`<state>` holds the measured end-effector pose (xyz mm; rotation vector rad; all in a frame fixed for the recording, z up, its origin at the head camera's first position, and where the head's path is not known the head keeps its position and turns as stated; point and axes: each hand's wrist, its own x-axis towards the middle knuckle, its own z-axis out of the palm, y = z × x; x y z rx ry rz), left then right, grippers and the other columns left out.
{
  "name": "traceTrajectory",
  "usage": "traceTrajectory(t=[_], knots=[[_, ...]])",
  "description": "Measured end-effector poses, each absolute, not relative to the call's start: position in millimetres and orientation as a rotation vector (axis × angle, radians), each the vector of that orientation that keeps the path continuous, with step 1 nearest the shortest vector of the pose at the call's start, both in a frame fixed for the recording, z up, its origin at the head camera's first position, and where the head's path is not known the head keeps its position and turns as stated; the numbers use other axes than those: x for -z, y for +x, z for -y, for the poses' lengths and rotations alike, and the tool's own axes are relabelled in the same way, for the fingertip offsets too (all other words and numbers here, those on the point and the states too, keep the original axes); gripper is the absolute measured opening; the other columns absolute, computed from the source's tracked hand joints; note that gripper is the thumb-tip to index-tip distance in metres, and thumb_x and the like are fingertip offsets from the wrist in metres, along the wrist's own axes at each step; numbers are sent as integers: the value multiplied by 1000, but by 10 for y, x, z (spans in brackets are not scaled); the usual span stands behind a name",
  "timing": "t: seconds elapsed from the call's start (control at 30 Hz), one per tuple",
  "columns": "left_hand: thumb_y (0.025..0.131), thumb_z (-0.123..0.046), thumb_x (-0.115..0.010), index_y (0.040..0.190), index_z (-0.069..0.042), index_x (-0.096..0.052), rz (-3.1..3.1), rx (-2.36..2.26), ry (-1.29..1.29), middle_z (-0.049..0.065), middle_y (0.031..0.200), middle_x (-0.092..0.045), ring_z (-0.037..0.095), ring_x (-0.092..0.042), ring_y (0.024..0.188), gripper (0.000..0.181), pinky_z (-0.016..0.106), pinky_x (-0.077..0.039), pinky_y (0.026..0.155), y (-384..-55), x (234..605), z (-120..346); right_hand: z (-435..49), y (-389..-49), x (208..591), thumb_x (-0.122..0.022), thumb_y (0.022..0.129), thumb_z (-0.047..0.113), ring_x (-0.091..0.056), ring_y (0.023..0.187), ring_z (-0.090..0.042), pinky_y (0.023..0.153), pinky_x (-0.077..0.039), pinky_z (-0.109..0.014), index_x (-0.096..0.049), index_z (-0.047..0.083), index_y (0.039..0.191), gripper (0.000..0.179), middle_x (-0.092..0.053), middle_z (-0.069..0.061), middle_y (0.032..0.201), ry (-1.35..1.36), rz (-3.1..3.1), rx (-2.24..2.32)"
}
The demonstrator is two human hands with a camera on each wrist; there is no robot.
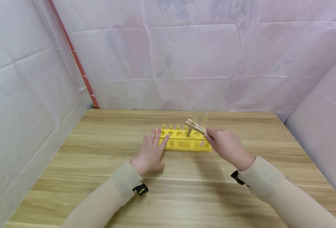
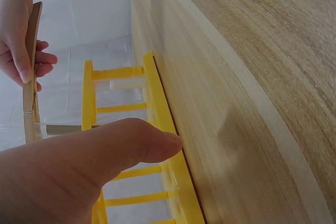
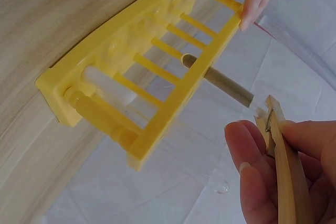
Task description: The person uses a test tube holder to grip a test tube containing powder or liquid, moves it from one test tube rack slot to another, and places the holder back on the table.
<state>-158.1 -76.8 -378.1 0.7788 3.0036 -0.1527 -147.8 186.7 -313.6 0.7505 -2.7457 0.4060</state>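
Observation:
My left hand [image 1: 151, 155] rests with outstretched fingers on the left end of a yellow test tube rack [image 1: 185, 148]; its thumb [image 2: 134, 142] lies along the rack's side in the left wrist view. Over the rack's right part, my right hand [image 1: 228, 147] grips a wooden test tube clamp [image 1: 200, 129]. The clamp's jaws are around the clear upper part of a test tube with brown contents [image 3: 231, 87], which stands slightly tilted through a rack hole. A second clear tube with white contents [image 3: 107, 83] stands in the end hole at the right.
The rack stands on a wood-grain table [image 1: 179, 196]. White and pinkish sheets [image 1: 190, 63] hang behind and at both sides, with a red strip [image 1: 76, 60] at the back left corner. A black wrist device [image 1: 140, 189] sits by each sleeve.

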Motion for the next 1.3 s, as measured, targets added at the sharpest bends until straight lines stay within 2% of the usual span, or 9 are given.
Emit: traceTrajectory(t=[0.2, 0.43, 0.83, 1.3], knots=[[72, -51, -70, 151, -14, -6, -3011, 155, 774, 24, 153, -2, 39, -2, 139, 109, 57, -17, 107, -1574, 3781, 764, -1867, -1479, 3128, -59, 90, 8, -33, 43, -8, 43, -29, -24, -50, 9, 73, 19, -39, 4, 53, 749, 2742, -389], [72, -51, -70, 151, -15, -5, -3003, 148, 759, 23, 153, 1, 38, -1, 139, 109, 56, -17, 107, -1568, 3786, 762, -1846, -1506, 3116, -60, 90, 9, -34, 45, -9, 43, -30, -25, -51, 9, 73, 19, -41, 3, 55, 739, 2740, -402], [73, -53, -68, 151, -15, -3, -3010, 194, 758, 22, 153, 5, 39, -2, 139, 109, 56, -21, 105, -1571, 3802, 755, -1840, -1513, 3049, -58, 91, 9, -29, 44, -9, 44, -26, -24, -42, 11, 68, 28, -33, 2, 52, 767, 2758, -388], [73, -52, -69, 151, -15, -4, -3016, 188, 765, 23, 153, 6, 40, -4, 139, 108, 57, -24, 104, -1559, 3807, 703, -1865, -1486, 2996, -58, 91, 10, -30, 43, -9, 44, -26, -25, -43, 11, 68, 27, -35, 3, 52, 754, 2762, -376]])
